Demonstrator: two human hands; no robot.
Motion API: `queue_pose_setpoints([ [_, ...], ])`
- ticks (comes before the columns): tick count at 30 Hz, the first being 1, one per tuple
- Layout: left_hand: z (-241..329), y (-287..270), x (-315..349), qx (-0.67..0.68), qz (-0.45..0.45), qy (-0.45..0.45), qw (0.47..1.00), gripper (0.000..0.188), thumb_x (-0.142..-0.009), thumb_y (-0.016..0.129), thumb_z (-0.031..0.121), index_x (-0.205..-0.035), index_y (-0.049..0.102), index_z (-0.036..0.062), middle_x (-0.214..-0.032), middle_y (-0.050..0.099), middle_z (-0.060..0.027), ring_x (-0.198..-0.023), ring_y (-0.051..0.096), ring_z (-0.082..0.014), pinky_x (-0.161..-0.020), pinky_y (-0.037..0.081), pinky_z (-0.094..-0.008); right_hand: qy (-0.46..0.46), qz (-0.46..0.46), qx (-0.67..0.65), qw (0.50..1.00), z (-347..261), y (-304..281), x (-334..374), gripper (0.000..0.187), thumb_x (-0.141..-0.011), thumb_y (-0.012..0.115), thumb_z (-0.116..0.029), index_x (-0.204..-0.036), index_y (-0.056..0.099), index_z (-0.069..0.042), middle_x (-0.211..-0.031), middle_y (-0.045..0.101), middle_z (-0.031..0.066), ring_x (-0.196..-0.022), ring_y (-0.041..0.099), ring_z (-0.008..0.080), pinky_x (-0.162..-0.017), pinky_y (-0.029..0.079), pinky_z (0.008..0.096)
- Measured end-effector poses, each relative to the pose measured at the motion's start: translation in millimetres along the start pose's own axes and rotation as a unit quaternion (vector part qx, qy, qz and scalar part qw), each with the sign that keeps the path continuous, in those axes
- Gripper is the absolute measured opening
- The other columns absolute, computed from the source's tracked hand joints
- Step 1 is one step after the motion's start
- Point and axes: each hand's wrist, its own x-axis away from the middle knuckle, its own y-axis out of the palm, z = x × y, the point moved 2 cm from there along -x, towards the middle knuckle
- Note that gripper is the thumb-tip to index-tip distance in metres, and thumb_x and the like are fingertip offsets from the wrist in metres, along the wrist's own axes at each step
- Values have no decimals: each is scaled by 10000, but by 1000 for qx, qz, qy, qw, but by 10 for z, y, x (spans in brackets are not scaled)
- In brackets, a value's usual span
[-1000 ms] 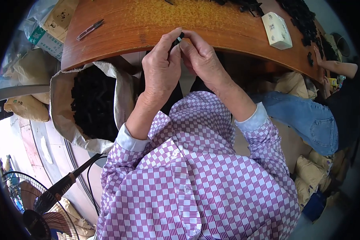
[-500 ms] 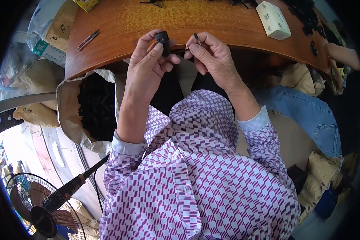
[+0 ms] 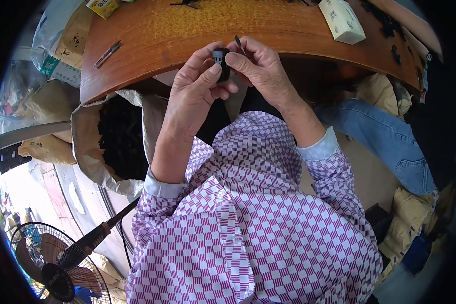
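Observation:
Near the table's front edge, my left hand [image 3: 200, 76] grips a small black plastic part [image 3: 221, 62] between thumb and fingers; light slots show on its upper face. Close against its right side, my right hand [image 3: 261, 66] pinches a thin dark tool [image 3: 238, 41], whose tip sticks up past the fingers. The tool's lower end is hidden, so I cannot tell whether it touches the part. Both hands are closed.
A cutter knife [image 3: 108, 53] lies on the wooden table [image 3: 152, 45], with a tissue box [image 3: 341, 21] at the right. An open sack [image 3: 154, 116] of black parts stands left of my legs, near a fan [image 3: 58, 281]. A person in jeans [image 3: 380, 131] sits at the right.
My right hand has moved left, up against the black part in my left hand. My left hand has shifted right and turned the part. The neighbour's arm reaches further over the table.

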Motion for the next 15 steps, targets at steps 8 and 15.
queue_pose_setpoints([
  [8,46,-44,72,-356,16,64,932,400,-894,538,10,-1284,449,37,-868,595,-52,-733,638,-113,-605,519,-221,24,-60,73,995,117,45,-29,157,-904,620,-234,-908,599,-78,-669,466,-83,-573,423,0,-472,328,159],
  [15,47,-259,102,-317,39,98,943,361,-885,534,-27,-1217,409,39,-837,587,-79,-745,634,-127,-632,547,-247,59,-93,141,984,193,218,31,233,-980,481,-220,-975,582,-10,-804,565,0,-764,544,50,-662,481,195],
])
